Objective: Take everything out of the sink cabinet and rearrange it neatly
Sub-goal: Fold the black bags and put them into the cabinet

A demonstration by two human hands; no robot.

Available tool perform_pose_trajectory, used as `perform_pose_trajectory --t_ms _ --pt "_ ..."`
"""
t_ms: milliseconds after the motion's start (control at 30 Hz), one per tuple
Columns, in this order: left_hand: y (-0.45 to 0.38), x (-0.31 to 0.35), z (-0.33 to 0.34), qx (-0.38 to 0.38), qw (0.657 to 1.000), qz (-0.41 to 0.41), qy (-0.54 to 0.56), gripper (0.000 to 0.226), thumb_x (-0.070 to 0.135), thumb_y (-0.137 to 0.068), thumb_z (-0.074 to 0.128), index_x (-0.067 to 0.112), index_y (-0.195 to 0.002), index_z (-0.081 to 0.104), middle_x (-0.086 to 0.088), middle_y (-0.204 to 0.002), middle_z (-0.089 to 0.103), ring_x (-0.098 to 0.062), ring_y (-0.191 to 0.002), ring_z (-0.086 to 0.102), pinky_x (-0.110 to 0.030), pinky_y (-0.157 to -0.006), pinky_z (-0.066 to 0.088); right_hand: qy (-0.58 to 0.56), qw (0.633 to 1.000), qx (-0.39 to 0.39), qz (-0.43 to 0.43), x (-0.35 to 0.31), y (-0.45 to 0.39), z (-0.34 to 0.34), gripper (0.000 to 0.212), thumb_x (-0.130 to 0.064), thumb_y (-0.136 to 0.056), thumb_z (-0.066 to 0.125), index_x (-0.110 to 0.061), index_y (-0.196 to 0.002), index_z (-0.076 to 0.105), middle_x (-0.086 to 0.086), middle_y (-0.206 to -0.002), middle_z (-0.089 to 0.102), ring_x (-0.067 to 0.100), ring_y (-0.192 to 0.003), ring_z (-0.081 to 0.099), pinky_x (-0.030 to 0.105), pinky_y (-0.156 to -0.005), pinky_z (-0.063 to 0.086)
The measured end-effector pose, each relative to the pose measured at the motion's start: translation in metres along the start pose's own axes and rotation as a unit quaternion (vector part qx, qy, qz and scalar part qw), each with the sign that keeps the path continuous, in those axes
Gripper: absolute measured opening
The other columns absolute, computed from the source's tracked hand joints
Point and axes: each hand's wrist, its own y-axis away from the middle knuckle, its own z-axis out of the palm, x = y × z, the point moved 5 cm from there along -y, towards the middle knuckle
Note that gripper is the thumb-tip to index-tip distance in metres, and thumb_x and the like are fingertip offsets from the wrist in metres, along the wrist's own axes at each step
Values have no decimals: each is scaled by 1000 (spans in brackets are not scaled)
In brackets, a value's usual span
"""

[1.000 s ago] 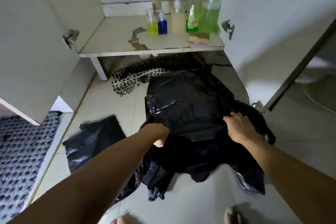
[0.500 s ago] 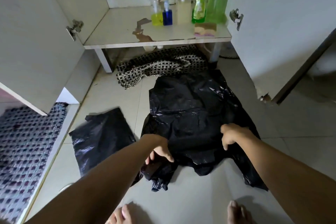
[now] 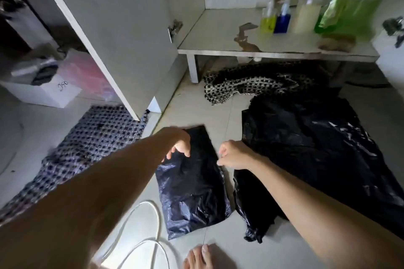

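A small folded black plastic bag (image 3: 192, 192) lies flat on the tiled floor in front of me. My left hand (image 3: 179, 146) hangs over its far end, fingers curved down and touching the plastic. My right hand (image 3: 234, 155) is curled between this bag and a large crumpled black bag (image 3: 317, 148) spread to the right; I see nothing gripped in it. Inside the open sink cabinet, on its floor panel (image 3: 218, 35), stand a yellow bottle (image 3: 268, 23), a blue bottle (image 3: 282, 22), a cream bottle (image 3: 306, 15) and blurred green bottles (image 3: 349, 8), with a sponge (image 3: 336, 42) in front.
A black-and-white checkered cloth (image 3: 247, 85) lies bunched under the cabinet's front edge. The open left door (image 3: 113, 28) stands beside a woven mat (image 3: 87, 148). A white cable (image 3: 140, 236) loops near my foot (image 3: 203, 257). A white box (image 3: 43, 94) sits far left.
Both hands left the large black bag and moved left to the small folded bag. My view swung left, bringing the mat, box and cable into sight.
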Motion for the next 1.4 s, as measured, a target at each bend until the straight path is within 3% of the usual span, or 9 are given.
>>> perform_pose_trajectory --t_ms 100,200,333,500,767,867,1067,1267,1400 --pt "-31 -19 32 64 998 24 -4 63 34 -91 59 5 -143 38 -13 -140 48 -34 -120 55 -41 -90 52 40 998 -17 40 -6 -17 42 16 -11 -80 53 -4 -68 45 8 -77 54 27 -67 54 26 -51 41" --pt "-53 -37 73 66 997 2 35 50 32 -94 54 4 -136 49 -12 -140 50 -28 -128 49 -34 -106 42 95 993 -26 67 -6 -29 77 22 -28 -90 55 -6 -89 57 12 -106 59 31 -95 60 30 -72 47" --pt "-62 -59 104 49 982 -44 177 54 32 -91 60 2 -134 48 -13 -134 53 -28 -121 54 -31 -99 47 151 984 -34 90 -5 -39 107 46 -45 -87 59 -6 -111 60 13 -118 63 31 -110 60 31 -80 44" --pt "-63 -69 89 27 929 -55 364 54 19 -85 69 2 -133 51 -16 -135 54 -32 -124 53 -41 -100 46 147 986 -22 79 -6 -44 119 4 -13 -89 52 -12 -88 48 9 -97 60 28 -98 61 30 -68 43" --pt "-13 -53 23 28 875 -8 484 48 21 -89 65 1 -129 48 -20 -129 53 -38 -118 53 -43 -87 47 40 997 21 56 -16 -43 49 17 -6 -81 48 -12 -65 44 1 -64 41 18 -55 42 25 -50 34" --pt "19 -51 -28 50 820 21 570 13 17 -90 61 6 -91 53 -7 -85 53 -20 -74 51 -30 -69 43 -16 993 114 31 -28 -33 -38 13 -14 -82 54 -9 -91 61 7 -85 60 22 -74 58 24 -58 42" --pt "115 -16 -137 145 693 181 683 16 -7 -85 58 4 -74 56 -9 -71 55 -19 -59 58 -24 -46 52 39 954 293 -41 -69 47 -218 22 -14 -91 50 1 -105 59 16 -96 61 31 -84 57 32 -57 44" --pt "211 48 -202 233 591 300 712 26 -15 -83 51 1 -63 48 -12 -60 46 -18 -38 52 -17 -34 44 55 803 568 -169 -76 163 -310 17 -10 -87 58 -4 -103 60 15 -100 62 30 -93 60 32 -79 50" --pt "242 89 -217 239 504 338 758 29 -16 -84 47 4 -64 42 -9 -59 41 -16 -38 47 -16 -33 42 130 864 431 -224 -75 215 -302 7 -9 -85 61 -14 -81 63 -11 -68 58 8 -67 60 7 -59 39"
